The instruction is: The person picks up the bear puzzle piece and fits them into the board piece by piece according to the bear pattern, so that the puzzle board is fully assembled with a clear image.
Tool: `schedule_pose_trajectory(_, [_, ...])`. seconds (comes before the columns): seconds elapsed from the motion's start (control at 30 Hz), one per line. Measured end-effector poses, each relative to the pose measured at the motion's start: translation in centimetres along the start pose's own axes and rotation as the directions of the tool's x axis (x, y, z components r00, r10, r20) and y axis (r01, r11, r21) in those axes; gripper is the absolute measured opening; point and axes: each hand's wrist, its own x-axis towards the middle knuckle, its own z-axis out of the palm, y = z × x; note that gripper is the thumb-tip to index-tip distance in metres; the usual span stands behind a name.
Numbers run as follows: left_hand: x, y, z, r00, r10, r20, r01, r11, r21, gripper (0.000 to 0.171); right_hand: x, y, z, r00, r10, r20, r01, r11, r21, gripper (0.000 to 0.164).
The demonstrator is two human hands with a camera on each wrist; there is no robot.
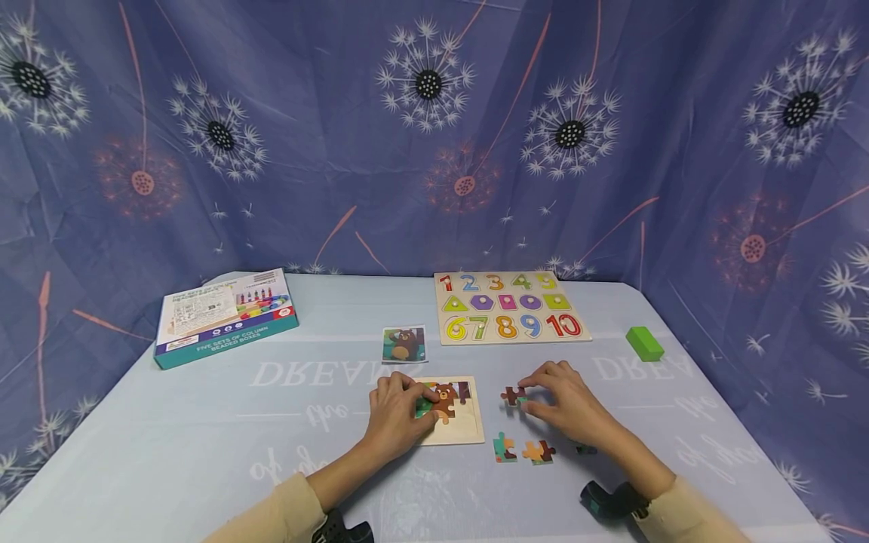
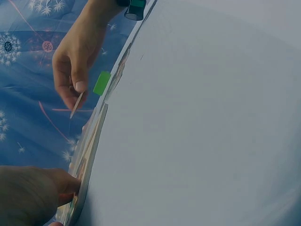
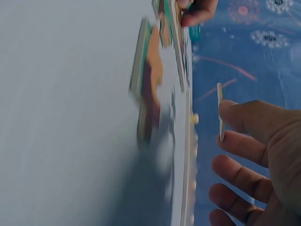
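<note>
My right hand (image 1: 566, 400) pinches a brown jigsaw piece (image 1: 514, 396) between thumb and fingers, just right of the wooden puzzle board (image 1: 468, 431). In the right wrist view that piece (image 3: 220, 113) shows edge-on, raised above the table, with the other fingers spread loosely. My left hand (image 1: 397, 415) holds the board at its left side, its bent fingertips on the picture. Part of a bear picture (image 1: 444, 396) fills the upper area of the board; my left hand covers some of it. Two loose pieces (image 1: 505, 448) (image 1: 539, 452) lie near the board's lower right corner.
Another piece (image 1: 586, 449) lies partly hidden under my right forearm. Behind the board are a bear picture card (image 1: 404, 345) and a number-and-shape board (image 1: 505, 309). A boxed toy set (image 1: 227, 317) stands at the back left, a green block (image 1: 645, 344) at the right.
</note>
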Motion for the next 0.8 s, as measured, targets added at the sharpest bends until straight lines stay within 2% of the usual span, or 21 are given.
schedule_pose_trajectory(0.47, [0.0,0.0,0.0,1.0,0.006,-0.003,-0.006,1.0,-0.005,0.013,2.0,-3.9,2.5,0.998,-0.026,0.049,0.026,1.0,0.01,0.029])
schedule_pose_trajectory(0.8, [0.0,-0.1,0.0,1.0,0.004,0.0,-0.004,1.0,-0.001,0.013,2.6,-5.0,3.8,0.997,-0.065,0.04,0.065,0.998,-0.002,0.029])
